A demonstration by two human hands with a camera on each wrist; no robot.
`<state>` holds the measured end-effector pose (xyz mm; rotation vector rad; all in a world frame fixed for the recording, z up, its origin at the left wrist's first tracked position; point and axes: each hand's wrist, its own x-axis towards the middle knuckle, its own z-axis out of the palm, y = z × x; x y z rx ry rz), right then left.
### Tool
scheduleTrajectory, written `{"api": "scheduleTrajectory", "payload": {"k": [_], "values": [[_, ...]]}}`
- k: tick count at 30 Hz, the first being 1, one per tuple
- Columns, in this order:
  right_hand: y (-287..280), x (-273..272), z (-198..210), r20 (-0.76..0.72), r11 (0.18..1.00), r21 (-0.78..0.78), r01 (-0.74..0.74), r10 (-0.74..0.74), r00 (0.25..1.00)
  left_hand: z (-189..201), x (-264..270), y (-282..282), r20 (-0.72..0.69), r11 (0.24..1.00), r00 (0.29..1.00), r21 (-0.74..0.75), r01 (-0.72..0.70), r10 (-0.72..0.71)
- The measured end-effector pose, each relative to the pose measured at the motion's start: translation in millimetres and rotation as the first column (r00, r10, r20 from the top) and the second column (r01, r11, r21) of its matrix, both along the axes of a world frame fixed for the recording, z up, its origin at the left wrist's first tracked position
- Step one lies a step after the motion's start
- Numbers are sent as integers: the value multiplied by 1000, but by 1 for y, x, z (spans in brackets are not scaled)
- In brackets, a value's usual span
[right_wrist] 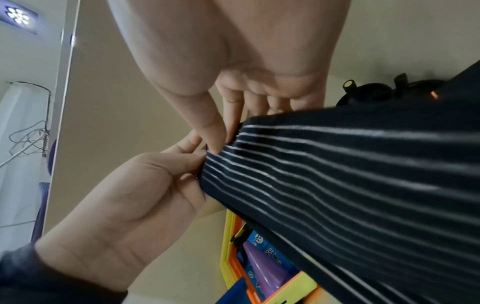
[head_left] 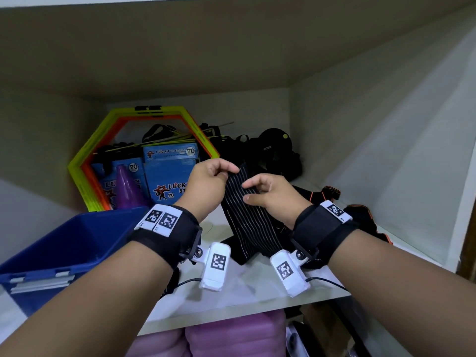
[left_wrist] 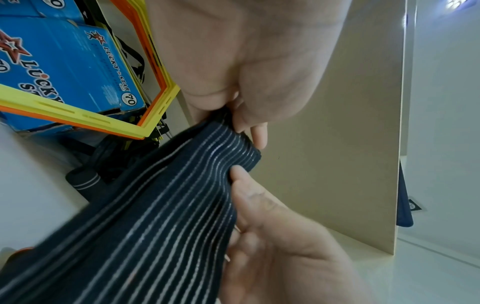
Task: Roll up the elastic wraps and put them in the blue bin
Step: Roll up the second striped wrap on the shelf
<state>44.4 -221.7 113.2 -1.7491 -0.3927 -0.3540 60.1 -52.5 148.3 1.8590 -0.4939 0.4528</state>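
A black elastic wrap (head_left: 248, 222) with thin white stripes hangs from both hands above the white shelf (head_left: 247, 287); its lower end lies on the shelf. My left hand (head_left: 230, 170) pinches the wrap's top edge, shown close in the left wrist view (left_wrist: 235, 121). My right hand (head_left: 246, 192) pinches the same end just below, thumb and fingers on the striped cloth (right_wrist: 221, 142). The wrap (left_wrist: 155, 216) runs flat and unrolled in both wrist views (right_wrist: 337, 174). The blue bin (head_left: 72, 248) stands at the front left of the shelf, beside my left forearm.
Yellow and orange hexagon rings (head_left: 85, 163) lean at the back left around blue boxes (head_left: 167, 171) and a purple cone (head_left: 126, 189). Black gear (head_left: 275, 148) fills the back corner. More black straps with orange trim (head_left: 368, 220) lie at the right. Pink items (head_left: 231, 336) sit below.
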Motion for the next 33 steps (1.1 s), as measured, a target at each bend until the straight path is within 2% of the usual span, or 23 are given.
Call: {"api": "scheduleTrajectory", "payload": {"k": [2,4,6,9,12,15,19,21,24,27,29,31,33], "values": [[-1,0,-2,24,999,-34,16,-15,1000,1,0,-1,-10,999,1000,-32,10,-11],[-3,3,-2,79,994,-33,103,-100,992,0,-1,-2,-5,997,999,-76,32,-33],[-4,7,1,106,985,33,171,-173,979,-2,-4,-3,-5,987,998,-144,68,-70],[-9,13,10,105,967,179,182,-202,974,-11,-10,-9,-74,962,982,-225,152,-172],[-12,16,17,158,957,204,205,-238,958,-17,-17,-20,-95,953,966,-210,217,-241],[-7,14,27,236,956,201,212,-257,937,-13,-18,-32,-53,966,977,-167,196,-207],[-4,11,39,141,922,374,104,-167,976,-2,-16,-45,-67,956,979,-241,170,-191],[-9,11,38,87,897,428,109,-161,983,2,-11,-48,-79,952,982,-269,147,-174],[-28,6,18,2,930,351,108,-116,993,7,-2,-43,-75,958,988,-265,111,-135],[-48,2,-21,-94,997,51,65,-60,994,13,5,-37,-70,960,992,-268,85,-107],[-53,-3,-43,-126,995,-91,28,-40,991,19,8,-34,-49,958,994,-275,79,-97],[-53,-5,-58,-141,989,-147,10,-31,990,23,12,-33,-30,954,995,-288,83,-95],[-51,-3,-66,-164,990,-140,26,-49,985,28,15,-34,-13,949,996,-306,82,-90]]}}
